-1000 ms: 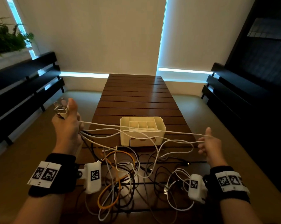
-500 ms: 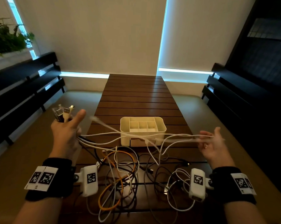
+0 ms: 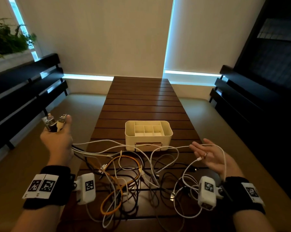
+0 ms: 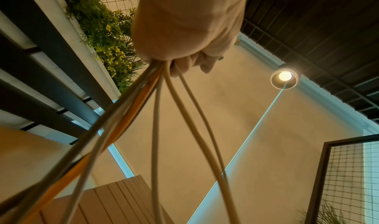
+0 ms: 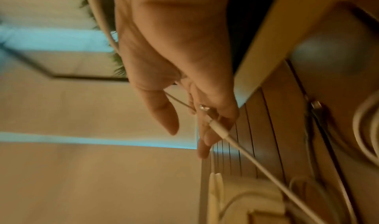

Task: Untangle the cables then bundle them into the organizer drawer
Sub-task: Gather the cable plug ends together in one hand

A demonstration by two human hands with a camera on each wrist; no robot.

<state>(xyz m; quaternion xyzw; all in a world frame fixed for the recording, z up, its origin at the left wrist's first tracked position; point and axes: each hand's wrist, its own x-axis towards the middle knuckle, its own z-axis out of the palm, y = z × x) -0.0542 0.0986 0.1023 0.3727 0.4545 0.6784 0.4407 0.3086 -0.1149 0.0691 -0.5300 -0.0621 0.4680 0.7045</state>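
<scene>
Several cable ends point(image 3: 55, 122) are gripped in the closed fingers of the left hand point(image 3: 57, 139). A white cable point(image 3: 215, 146) is draped over the relaxed, outstretched fingers of the right hand point(image 3: 208, 155); the organizer point(image 3: 148, 135) lies between the hands.

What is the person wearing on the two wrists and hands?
Each wrist has a black band, left and right, with white square-coded marker tags. A white camera block with a coded marker sits at the inner side of each: left, right. The right hand wears a ring. Forearms are bare.

head: high, forward-down | wrists: close, upward (share table point(image 3: 141, 104))
</scene>
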